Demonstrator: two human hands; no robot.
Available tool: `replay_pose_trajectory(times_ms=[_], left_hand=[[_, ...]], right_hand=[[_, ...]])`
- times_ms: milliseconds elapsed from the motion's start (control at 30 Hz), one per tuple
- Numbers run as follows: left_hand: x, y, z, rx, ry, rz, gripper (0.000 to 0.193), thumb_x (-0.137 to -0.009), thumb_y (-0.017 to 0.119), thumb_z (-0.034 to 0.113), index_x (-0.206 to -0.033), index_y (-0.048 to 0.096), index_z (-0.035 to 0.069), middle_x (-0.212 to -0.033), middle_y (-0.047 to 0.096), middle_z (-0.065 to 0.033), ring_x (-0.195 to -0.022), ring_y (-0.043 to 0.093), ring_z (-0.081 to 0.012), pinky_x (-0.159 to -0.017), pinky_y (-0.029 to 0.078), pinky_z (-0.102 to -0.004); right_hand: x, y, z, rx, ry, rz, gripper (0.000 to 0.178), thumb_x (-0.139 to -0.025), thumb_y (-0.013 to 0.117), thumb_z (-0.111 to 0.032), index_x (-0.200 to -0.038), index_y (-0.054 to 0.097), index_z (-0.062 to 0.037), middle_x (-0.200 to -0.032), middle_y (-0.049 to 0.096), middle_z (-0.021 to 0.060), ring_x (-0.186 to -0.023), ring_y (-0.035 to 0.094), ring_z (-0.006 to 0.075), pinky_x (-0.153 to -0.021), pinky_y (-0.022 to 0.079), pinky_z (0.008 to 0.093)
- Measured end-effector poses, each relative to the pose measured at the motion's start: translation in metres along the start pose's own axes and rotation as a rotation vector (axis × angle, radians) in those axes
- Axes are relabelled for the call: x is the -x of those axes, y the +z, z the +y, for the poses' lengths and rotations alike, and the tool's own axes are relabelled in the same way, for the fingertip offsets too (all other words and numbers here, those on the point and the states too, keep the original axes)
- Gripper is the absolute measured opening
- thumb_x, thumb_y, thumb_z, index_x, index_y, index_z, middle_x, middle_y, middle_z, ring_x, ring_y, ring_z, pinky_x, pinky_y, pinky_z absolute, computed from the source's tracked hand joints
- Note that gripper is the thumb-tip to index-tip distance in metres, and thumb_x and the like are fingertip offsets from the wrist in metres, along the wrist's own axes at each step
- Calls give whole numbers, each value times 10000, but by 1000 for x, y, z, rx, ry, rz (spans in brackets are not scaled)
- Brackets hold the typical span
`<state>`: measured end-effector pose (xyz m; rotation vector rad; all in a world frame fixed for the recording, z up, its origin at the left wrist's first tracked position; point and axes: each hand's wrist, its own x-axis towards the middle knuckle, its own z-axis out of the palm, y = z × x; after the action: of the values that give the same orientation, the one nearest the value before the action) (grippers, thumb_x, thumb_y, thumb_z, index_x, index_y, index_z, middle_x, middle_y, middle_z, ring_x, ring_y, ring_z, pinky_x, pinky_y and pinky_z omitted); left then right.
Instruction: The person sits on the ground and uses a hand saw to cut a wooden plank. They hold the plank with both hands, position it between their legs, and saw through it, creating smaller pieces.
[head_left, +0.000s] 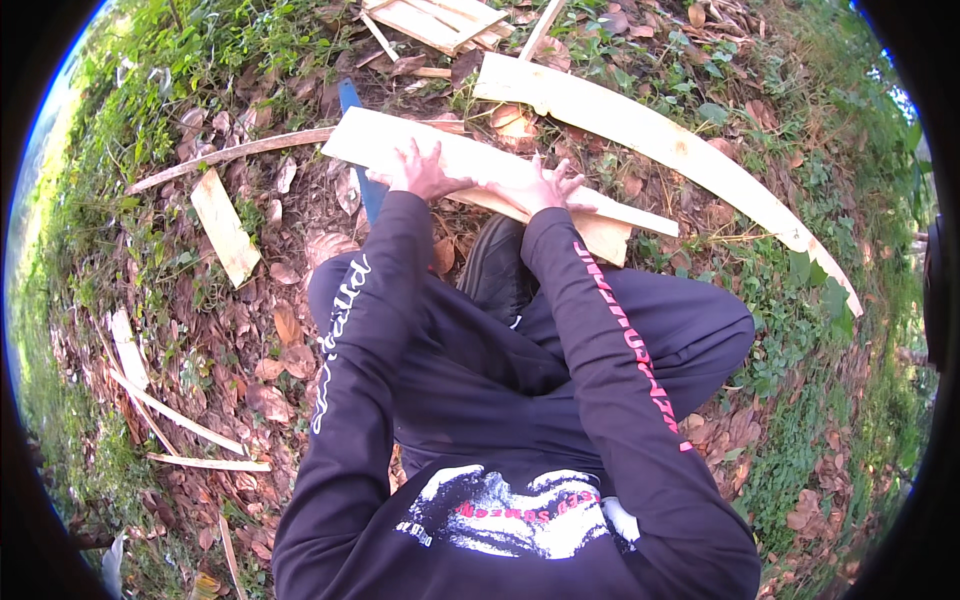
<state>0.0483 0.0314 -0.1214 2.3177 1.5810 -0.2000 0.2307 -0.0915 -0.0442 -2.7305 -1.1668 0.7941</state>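
Note:
A pale wooden board (375, 138) lies crosswise in front of me, over my shoe (497, 270). My left hand (424, 172) rests on the board near its middle, fingers spread. A little to the right, my right hand (535, 187) also lies on it with the fingers apart. Beneath the board's right part, a second piece of wood (605, 241) sticks out toward my knee. A flat blue strip (372, 196) passes under the board's left part and shows on both sides of it; its kind is unclear.
A long pale plank (640, 125) curves across the far right. More cut boards (430, 22) lie at the far edge. A thin wooden strip (235, 153) and a short board (225, 228) are on the left, with several slivers (180, 412) nearer. Dry leaves and low plants cover the ground.

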Motion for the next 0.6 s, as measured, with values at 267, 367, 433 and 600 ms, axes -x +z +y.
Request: replay_pose_trajectory(times_ms=[267,367,433,600], left_hand=[[19,-30,21,-11,105,32,1282,-595,533,921,-1466,357,-4,-1453,282,-407,-1430,193,-484,-1161,23,-594],[16,-26,16,-19,118,61,1256,-613,527,914,-1457,375,-4,-1447,298,-404,-1430,198,-479,-1163,26,-589],[17,-26,16,-16,121,51,1258,-614,524,916,-1457,374,-6,-1448,302,-399,-1431,198,-478,-1166,28,-585],[12,-21,13,-72,92,44,1256,-628,505,919,-1466,356,-4,-1455,328,-367,-1428,200,-482,-1167,33,-587]], right_hand=[[-1,-8,3,7,47,-88,1263,-523,584,-926,-1536,258,-246,-1604,75,210,-1444,-18,513,-1012,-3,811],[-4,-5,2,5,46,-91,1254,-526,578,-929,-1533,263,-252,-1604,90,202,-1447,-20,503,-1016,-19,807],[-4,-5,3,2,53,-99,1262,-520,581,-930,-1534,260,-251,-1606,93,192,-1450,-22,495,-1020,-34,802],[-4,-10,3,-6,61,-149,1321,-468,585,-947,-1544,217,-276,-1610,83,181,-1451,-63,486,-1014,-53,804]])
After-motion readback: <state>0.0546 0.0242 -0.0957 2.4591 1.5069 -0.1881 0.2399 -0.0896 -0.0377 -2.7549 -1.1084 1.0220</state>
